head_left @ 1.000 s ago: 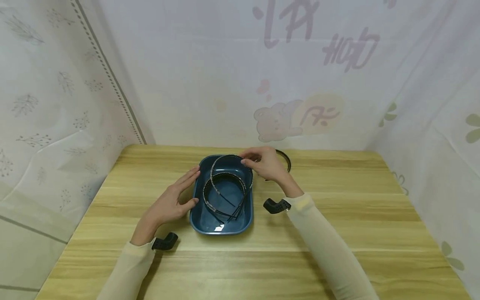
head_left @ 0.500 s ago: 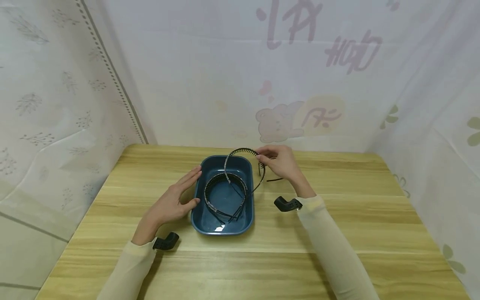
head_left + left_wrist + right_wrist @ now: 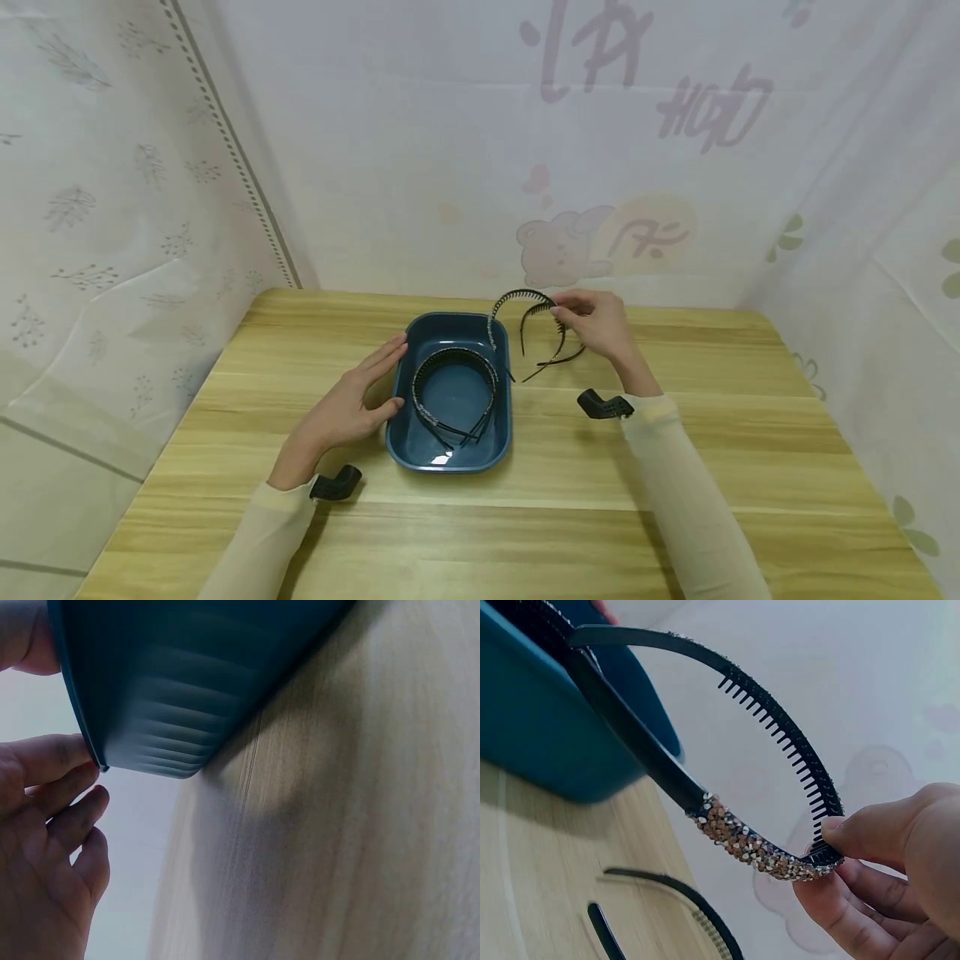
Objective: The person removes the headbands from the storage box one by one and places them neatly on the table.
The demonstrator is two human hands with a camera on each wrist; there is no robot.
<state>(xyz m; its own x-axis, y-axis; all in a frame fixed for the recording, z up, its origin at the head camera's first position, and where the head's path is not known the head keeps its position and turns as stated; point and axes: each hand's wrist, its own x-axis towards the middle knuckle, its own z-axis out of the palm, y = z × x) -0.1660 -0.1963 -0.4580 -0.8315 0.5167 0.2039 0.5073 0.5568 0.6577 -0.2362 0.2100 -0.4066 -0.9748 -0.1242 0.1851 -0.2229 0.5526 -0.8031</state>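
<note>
Thumb and fingers of my right hand [image 3: 598, 323] pinch a black headband [image 3: 742, 844] by its arch. The right wrist view shows comb teeth inside it and a band of sparkling stones. It hangs just past the right rim of a blue plastic basin [image 3: 448, 469], ends pointing down. Several dark headbands [image 3: 453, 353] lie together inside the basin. Behind the held headband, another toothed headband [image 3: 675, 885] rests on the table, partly hidden by my right hand in the head view. My left hand [image 3: 345, 412] rests its extended fingers and thumb against the basin's left rim.
The basin stands on a wood-grain table [image 3: 450, 542] near its back edge. A pale printed curtain [image 3: 420, 167] hangs directly behind, with more cloth on both sides. Black wrist cameras sit at both cuffs, the right one [image 3: 603, 406] and the left one [image 3: 336, 483].
My right hand has carried the headband rightward from over the basin to beyond its right rim, uncovering part of the table headband. My left hand has stayed at the basin.
</note>
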